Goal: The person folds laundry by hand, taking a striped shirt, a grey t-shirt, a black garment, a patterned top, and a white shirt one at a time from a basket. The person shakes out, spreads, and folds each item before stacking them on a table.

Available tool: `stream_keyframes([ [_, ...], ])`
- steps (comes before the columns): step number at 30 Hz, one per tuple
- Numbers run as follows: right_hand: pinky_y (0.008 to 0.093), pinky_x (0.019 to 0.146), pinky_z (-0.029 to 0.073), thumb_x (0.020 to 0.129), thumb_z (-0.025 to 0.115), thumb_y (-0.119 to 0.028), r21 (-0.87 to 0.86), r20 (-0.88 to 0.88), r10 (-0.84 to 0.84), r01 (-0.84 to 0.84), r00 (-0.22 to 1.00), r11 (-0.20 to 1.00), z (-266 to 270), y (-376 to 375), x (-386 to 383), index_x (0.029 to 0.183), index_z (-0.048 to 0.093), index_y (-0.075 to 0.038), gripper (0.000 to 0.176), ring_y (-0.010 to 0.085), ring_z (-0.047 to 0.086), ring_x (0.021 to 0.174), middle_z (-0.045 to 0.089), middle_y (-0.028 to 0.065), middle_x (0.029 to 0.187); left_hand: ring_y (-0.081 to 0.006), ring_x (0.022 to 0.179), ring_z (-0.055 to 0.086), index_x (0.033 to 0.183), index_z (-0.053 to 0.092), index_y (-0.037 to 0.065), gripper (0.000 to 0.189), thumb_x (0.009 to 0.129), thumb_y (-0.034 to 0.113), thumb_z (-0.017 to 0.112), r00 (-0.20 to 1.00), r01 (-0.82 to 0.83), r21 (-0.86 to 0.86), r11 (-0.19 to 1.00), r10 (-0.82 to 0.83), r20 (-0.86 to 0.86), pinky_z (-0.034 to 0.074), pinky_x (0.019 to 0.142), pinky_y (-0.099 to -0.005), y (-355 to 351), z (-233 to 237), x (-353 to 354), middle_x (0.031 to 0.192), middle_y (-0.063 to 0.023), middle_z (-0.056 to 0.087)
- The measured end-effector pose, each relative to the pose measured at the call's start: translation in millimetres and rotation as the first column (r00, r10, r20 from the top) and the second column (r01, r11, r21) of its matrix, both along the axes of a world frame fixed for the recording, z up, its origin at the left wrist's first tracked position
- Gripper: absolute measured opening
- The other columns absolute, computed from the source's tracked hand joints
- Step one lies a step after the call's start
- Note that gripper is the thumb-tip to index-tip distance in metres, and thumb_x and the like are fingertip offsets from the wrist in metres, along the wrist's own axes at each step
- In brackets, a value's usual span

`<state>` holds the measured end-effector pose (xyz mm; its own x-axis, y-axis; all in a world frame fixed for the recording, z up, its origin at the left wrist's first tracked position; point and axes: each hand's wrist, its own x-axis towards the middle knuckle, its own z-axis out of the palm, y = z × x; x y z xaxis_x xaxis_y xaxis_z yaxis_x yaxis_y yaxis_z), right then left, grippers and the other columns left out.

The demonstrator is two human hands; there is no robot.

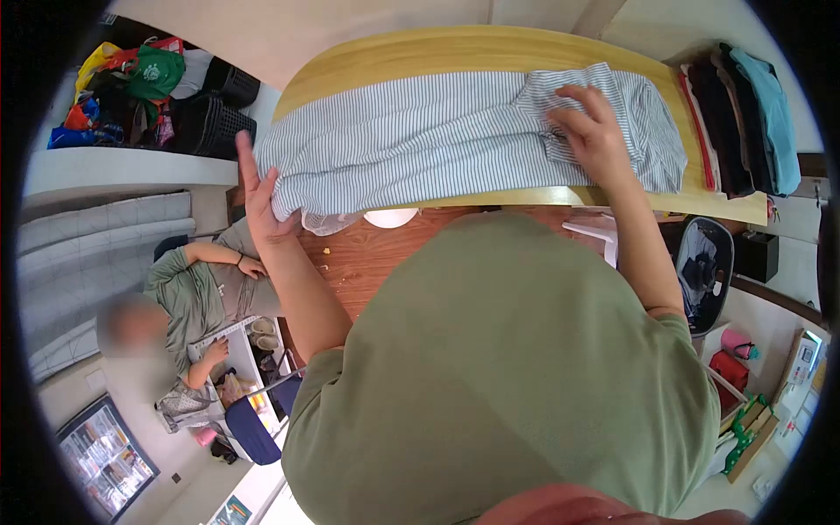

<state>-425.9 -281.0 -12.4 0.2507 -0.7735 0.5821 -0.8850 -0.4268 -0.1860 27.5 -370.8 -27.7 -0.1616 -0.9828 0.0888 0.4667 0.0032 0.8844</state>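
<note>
A white shirt with thin dark stripes lies stretched lengthwise along the wooden table, folded into a long strip. Its right part is bunched in layers, and a few creases run along the middle. At the shirt's left end is my left hand, its fingers stretched out against the edge of the cloth. My right hand is over the layered part on the right, fingers bent and apart, with nothing visible gripped. Whether its fingertips touch the cloth is hard to tell.
Folded clothes stand in a stack at the table's right end. A dark laundry basket with clothes is below, near a white plastic piece. Black baskets and bags sit at upper left. Another person sits at left.
</note>
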Motion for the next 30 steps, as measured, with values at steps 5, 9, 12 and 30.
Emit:
stream_keyframes([
  [5, 0.0413, 0.082, 0.048, 0.080, 0.068, -0.010, -0.034, 0.089, -0.402, 0.407, 0.911, 0.913, -2.0, 3.3, -20.2, 0.095, 0.067, -0.007, 0.015, 0.0323, 0.060, 0.090, 0.062, 0.0117, 0.103, -0.0464, 0.132, 0.035, 0.130, 0.050, 0.011, 0.042, 0.089, 0.014, 0.056, 0.905, 0.194, -0.575, 0.795, 0.080, 0.417, 0.039, 0.102, -0.0539, -34.5, -40.4, 30.5, 0.145, -0.0320, 0.030],
  [9, 0.0404, 0.074, 0.049, 0.086, 0.062, -0.011, 0.162, 0.118, -0.644, 0.625, 0.756, 0.763, -20.8, 9.3, -42.0, 0.103, 0.065, -0.007, 0.018, 0.0329, 0.060, 0.081, 0.061, 0.0129, 0.096, -0.0421, 0.131, 0.038, 0.134, 0.045, 0.003, 0.048, 0.087, 0.010, 0.054, 0.982, 0.129, -0.502, 0.855, -0.039, 0.186, 0.037, 0.105, -0.0494, -17.7, -38.9, 32.2, 0.143, -0.0296, 0.034],
  [12, 0.0404, 0.074, 0.049, 0.087, 0.062, -0.013, 0.170, 0.222, -0.563, 0.537, 0.796, 0.826, 5.4, 11.3, -33.4, 0.108, 0.064, -0.007, 0.022, 0.0328, 0.060, 0.081, 0.061, 0.0146, 0.094, -0.0338, 0.126, 0.047, 0.141, 0.033, -0.005, 0.063, 0.080, -0.002, 0.049, 0.970, 0.102, 0.185, 0.977, -0.056, -0.238, 0.041, 0.104, -0.0415, -7.9, -2.6, 9.2, 0.141, -0.0247, 0.039],
  [30, 0.0344, 0.083, 0.051, 0.092, 0.060, -0.036, 0.420, 0.810, -0.585, -0.737, 0.040, 0.530, -1.1, -25.6, 100.9, 0.124, 0.049, 0.002, 0.051, 0.0246, 0.062, 0.096, 0.062, 0.0158, 0.109, -0.0133, 0.081, 0.057, 0.145, 0.035, 0.008, 0.065, 0.089, 0.022, 0.065, 0.748, 0.322, -0.134, 0.937, -0.165, 0.643, 0.049, 0.068, -0.0263, 7.4, 80.6, -138.3, 0.136, -0.0166, 0.043],
])
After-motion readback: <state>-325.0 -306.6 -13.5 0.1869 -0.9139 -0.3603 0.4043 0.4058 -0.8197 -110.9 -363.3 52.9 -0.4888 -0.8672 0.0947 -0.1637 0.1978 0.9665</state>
